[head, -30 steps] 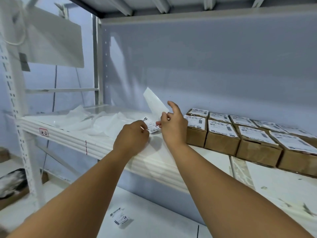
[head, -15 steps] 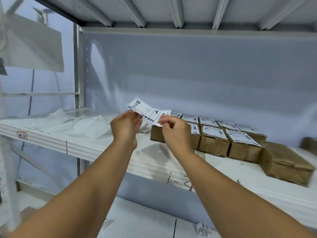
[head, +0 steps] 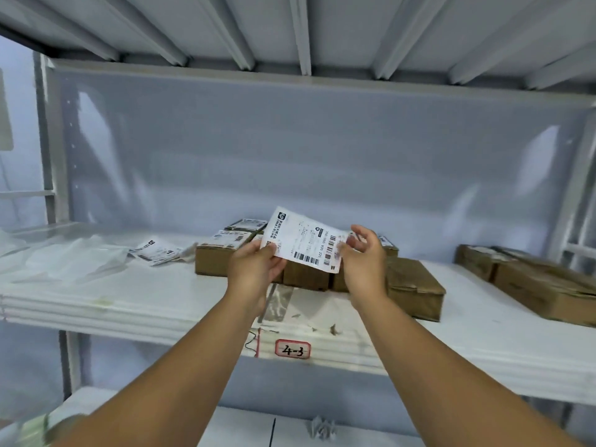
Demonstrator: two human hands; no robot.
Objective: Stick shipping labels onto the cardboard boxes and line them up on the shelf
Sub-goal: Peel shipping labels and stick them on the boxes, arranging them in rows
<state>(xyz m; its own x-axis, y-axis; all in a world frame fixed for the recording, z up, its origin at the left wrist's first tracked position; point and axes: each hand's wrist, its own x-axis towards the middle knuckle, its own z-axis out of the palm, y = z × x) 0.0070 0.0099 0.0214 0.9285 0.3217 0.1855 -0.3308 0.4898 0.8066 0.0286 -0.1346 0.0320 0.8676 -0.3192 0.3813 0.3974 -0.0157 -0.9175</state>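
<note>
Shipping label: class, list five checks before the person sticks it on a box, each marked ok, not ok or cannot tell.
1. Both hands hold the shipping label: ok, left hand and right hand at opposite edges.
2. Printed side faces the camera: ok.
3. Backing removed: cannot tell.
4. Unlabelled box available: ok, beside the right forearm.
5. Label over that box: not ok, it is held in front of the labelled boxes.
</note>
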